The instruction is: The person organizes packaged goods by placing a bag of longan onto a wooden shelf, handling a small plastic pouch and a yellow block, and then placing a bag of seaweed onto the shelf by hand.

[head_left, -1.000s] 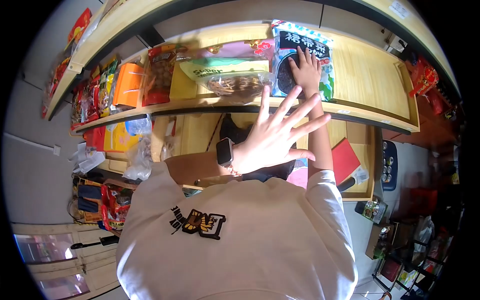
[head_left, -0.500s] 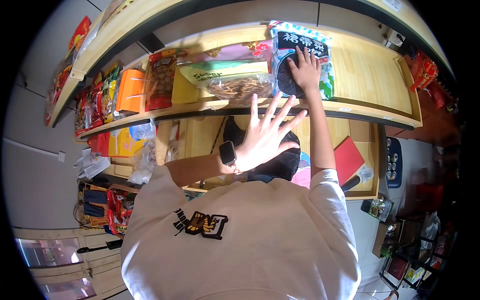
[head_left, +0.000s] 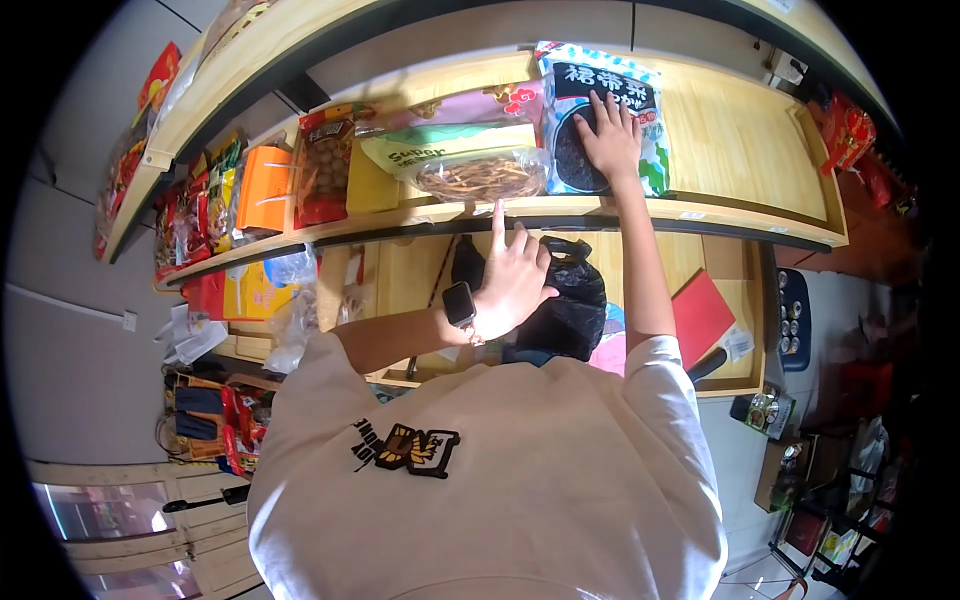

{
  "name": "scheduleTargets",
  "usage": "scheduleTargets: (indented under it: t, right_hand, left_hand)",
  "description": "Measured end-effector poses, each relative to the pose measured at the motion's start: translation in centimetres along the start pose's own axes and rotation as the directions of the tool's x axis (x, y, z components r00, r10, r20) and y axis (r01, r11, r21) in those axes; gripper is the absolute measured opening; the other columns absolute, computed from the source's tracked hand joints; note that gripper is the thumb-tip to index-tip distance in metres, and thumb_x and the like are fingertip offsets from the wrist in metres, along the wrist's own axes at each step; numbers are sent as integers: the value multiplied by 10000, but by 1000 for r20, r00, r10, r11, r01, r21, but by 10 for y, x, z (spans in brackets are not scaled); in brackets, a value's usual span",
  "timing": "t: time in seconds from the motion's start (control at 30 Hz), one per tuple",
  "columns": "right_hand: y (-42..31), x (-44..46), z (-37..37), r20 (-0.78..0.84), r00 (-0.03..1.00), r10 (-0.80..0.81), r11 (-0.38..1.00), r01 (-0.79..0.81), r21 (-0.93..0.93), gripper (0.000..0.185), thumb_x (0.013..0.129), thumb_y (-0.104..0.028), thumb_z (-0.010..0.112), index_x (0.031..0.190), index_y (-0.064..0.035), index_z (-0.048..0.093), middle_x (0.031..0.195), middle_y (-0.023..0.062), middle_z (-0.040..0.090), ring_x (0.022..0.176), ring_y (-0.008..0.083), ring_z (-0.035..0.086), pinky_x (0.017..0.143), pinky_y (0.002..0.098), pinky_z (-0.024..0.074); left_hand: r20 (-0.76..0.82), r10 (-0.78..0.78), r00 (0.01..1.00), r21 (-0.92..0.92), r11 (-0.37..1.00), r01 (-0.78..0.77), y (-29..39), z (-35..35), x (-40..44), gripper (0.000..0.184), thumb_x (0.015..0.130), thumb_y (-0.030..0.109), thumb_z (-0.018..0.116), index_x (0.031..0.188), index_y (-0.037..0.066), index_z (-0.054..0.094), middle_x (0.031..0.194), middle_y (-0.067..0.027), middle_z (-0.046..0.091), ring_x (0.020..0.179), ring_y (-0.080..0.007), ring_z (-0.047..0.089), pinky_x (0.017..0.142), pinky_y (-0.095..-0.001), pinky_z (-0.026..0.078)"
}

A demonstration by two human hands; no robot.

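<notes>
My right hand (head_left: 611, 148) lies flat on a blue, white and black seaweed bag (head_left: 575, 165) on the upper shelf, fingers spread. The bag leans back at the right end of the row of packs. My left hand (head_left: 512, 283), with a watch (head_left: 458, 303) on its wrist, is in front of the shelf edge. Its index finger points up towards a clear bag of brown dried strips (head_left: 480, 178); the thumb is out and the other fingers are partly bent. Nothing is in this hand. Whether its fingertip touches the shelf edge or bag, I cannot tell.
A wooden shelf (head_left: 745, 150) with a black front edge (head_left: 720, 228) spans ahead. An orange pack (head_left: 264, 188) and a red pack (head_left: 325, 165) stand to the left. Below are a black plastic bag (head_left: 570, 305) and a red card (head_left: 702, 315). Another shelf board (head_left: 185, 120) curves overhead.
My left hand went from widely spread fingers to a raised index finger with the others bent, and it shifted slightly down. My right hand stays on the seaweed bag.
</notes>
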State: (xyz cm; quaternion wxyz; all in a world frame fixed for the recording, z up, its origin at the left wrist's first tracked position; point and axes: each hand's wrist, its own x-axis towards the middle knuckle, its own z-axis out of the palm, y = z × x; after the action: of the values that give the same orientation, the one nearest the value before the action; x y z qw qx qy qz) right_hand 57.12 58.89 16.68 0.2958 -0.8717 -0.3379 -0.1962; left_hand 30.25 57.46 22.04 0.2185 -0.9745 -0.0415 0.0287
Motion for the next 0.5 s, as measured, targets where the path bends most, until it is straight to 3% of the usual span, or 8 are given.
scheduleTargets:
  t: [0.03, 0.1, 0.4, 0.43, 0.5]
  right_hand:
    - [0, 0, 0, -5, 1000, -2, 1000, 2, -8, 569, 841, -516, 367, 1332, -230, 343, 1393, 80, 303, 1298, 290, 237, 1060, 441, 136]
    - [0, 0, 1, -7, 1000, -3, 1000, 3, -9, 569, 840, -517, 366, 1332, -230, 343, 1391, 79, 306, 1296, 290, 241, 1060, 440, 138]
    - [-1, 0, 1, -11, 1000, -2, 1000, 2, -15, 571, 837, -524, 369, 1332, -240, 342, 1389, 75, 310, 1294, 285, 248, 1059, 438, 142]
    - [-1, 0, 0, -5, 1000, 0, 1000, 0, -15, 570, 838, -523, 370, 1333, -243, 340, 1391, 74, 308, 1295, 283, 246, 1059, 437, 141]
    - [-1, 0, -1, -6, 1000, 4, 1000, -4, -16, 570, 838, -523, 369, 1334, -244, 337, 1393, 72, 304, 1297, 281, 243, 1060, 436, 139]
  left_hand:
    - [2, 1, 1000, 1, 1000, -1, 0, 1, 0, 543, 754, 522, 532, 1016, 50, 591, 961, -125, 573, 1086, -297, 449, 981, -670, -6]
    - [110, 32, 993, -57, 998, -26, -2, 3, 1, 498, 756, 511, 538, 861, 31, 621, 773, -99, 583, 948, -271, 512, 979, -670, -29]
    - [221, 124, 967, -137, 986, -95, -7, 39, 8, 521, 758, 540, 523, 705, 41, 663, 648, -90, 607, 834, -260, 560, 959, -680, -64]
    - [272, 138, 952, -165, 982, -95, -7, 36, 9, 474, 762, 510, 534, 758, 62, 690, 708, -80, 640, 882, -275, 565, 945, -690, -78]
    - [223, 148, 964, -179, 978, -109, -7, 48, 8, 491, 759, 531, 527, 740, 65, 683, 680, -77, 627, 865, -270, 566, 950, -687, -68]
